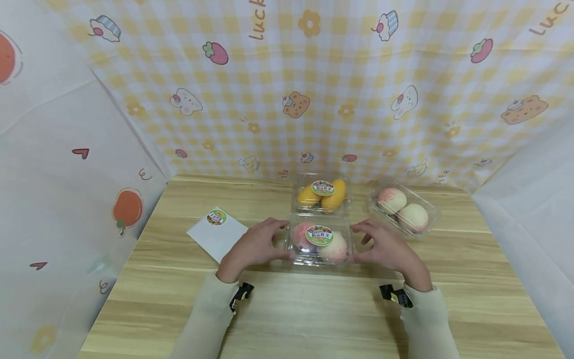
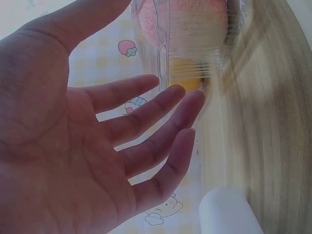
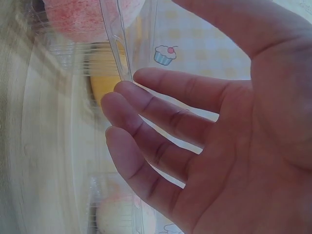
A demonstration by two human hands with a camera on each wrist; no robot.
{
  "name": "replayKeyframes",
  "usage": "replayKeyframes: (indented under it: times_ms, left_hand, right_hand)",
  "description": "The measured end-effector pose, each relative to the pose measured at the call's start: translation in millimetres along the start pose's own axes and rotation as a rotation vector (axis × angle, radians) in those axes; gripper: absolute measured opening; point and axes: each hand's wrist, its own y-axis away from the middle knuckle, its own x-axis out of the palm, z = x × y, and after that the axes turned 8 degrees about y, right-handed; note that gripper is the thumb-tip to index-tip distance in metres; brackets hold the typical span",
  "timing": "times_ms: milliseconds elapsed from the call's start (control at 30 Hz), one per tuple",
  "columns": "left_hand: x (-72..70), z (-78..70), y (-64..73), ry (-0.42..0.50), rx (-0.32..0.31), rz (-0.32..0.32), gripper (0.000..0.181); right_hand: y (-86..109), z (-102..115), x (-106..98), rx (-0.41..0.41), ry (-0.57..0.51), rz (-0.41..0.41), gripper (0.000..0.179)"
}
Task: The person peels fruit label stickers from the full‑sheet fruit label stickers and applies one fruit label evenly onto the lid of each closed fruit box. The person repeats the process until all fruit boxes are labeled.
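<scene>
A clear plastic fruit box [image 1: 320, 249] with a round label on its lid sits between my two hands. Inside lie a pink peach [image 2: 195, 24] and a paler one [image 1: 335, 248]. On the box's left side, my left hand [image 1: 262, 243] spreads its thumb toward the front corner and its fingers toward the back one. Mirroring it on the right is my right hand [image 1: 383, 246]. In both wrist views the palms face the box with fingers extended and slightly bent, fingertips right at the plastic rim.
Directly behind stands a labelled clear box of yellow mangoes [image 1: 334, 197]. A clear tray with two peaches [image 1: 412, 218] lies at the back right, without a visible label. Left of my left hand is a white square box [image 1: 224, 234] with a round sticker. A checked curtain [image 1: 287, 75] hangs behind the wooden table [image 1: 309, 319].
</scene>
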Motion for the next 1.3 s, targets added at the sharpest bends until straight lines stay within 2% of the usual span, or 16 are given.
replayKeyframes:
  times_ms: [333,767,1300]
  left_hand:
    - [-1.3,-0.8,2.1,0.003,-0.014,0.010,0.094]
    - [-12.7,6.3,6.1,0.015,-0.003,0.007,0.089]
    - [-27.9,14.8,9.1,0.058,-0.065,0.004,0.084]
  right_hand:
    - [-2.0,4.6,1.9,-0.001,-0.002,0.017,0.081]
    - [-7.4,12.7,11.2,0.000,0.018,0.006,0.081]
    - [-14.6,28.8,22.4,-0.026,0.070,-0.018,0.082]
